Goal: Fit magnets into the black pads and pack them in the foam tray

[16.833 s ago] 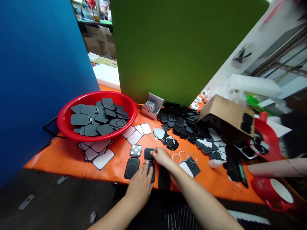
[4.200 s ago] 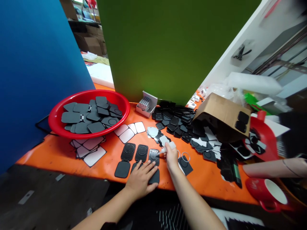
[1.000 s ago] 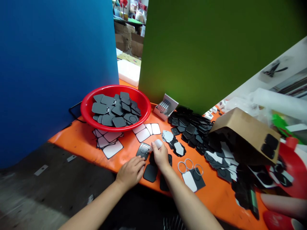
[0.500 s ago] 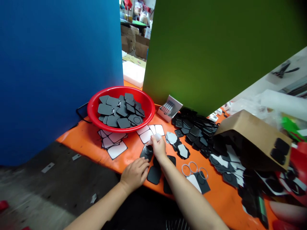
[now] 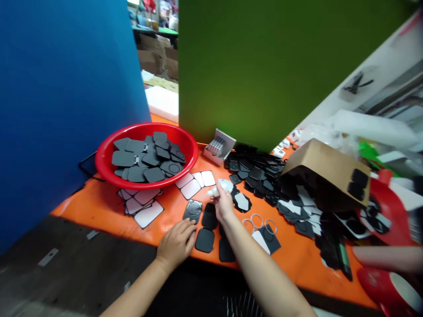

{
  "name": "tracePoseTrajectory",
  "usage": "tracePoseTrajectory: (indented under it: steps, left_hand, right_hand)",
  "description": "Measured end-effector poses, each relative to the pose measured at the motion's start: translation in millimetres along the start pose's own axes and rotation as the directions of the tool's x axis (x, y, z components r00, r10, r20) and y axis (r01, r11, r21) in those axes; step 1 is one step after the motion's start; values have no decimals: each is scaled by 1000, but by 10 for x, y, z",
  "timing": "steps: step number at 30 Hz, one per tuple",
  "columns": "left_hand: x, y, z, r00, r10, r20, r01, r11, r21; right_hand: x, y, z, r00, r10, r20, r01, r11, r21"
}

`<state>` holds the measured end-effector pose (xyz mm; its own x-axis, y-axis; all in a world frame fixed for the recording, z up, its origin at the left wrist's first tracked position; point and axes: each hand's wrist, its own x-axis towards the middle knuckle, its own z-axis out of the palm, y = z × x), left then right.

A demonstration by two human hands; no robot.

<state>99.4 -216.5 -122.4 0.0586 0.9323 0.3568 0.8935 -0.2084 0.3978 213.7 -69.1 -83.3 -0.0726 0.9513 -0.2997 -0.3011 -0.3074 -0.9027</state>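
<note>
My right hand (image 5: 224, 204) is closed around a small white squeeze bottle (image 5: 216, 190), its nozzle pointing left, above the orange table. My left hand (image 5: 177, 242) lies on the table with fingers extended, the fingertips at the lower edge of a dark plate (image 5: 193, 210). That plate has a ridged, shiny top. Beside it are a smooth black pad (image 5: 204, 240) and another black piece (image 5: 209, 215). More black pieces (image 5: 226, 250) lie partly under my right forearm. White-faced pieces (image 5: 242, 202) are just right of my right hand.
A red basin (image 5: 103, 164) of dark grey pads stands at the left. White cards (image 5: 148, 214) lie below it. Behind are an open small box (image 5: 219, 147) and a black pile (image 5: 256, 172). Right are clear rings (image 5: 270, 226) and a tipped cardboard box (image 5: 325, 169). Blue and green panels (image 5: 231, 75) rise behind.
My right hand has drawn the bottle away from the ridged plate to the right, leaving the plate's top uncovered. My left hand stays at the plate's edge. The view has shifted right.
</note>
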Motion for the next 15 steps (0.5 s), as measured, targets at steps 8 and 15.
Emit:
tracePoseTrajectory:
  steps: [8, 15]
  left_hand:
    - [-6, -179, 70, 994, 102, 31, -103, 995, 12]
    - [70, -129, 22, 999, 14, -28, -13, 999, 38]
  right_hand:
    - [-465, -510, -1401, 961, 260, -91, -205, 895, 395]
    - [-570, -698, -2817, 820, 195, -538, 85, 888, 452]
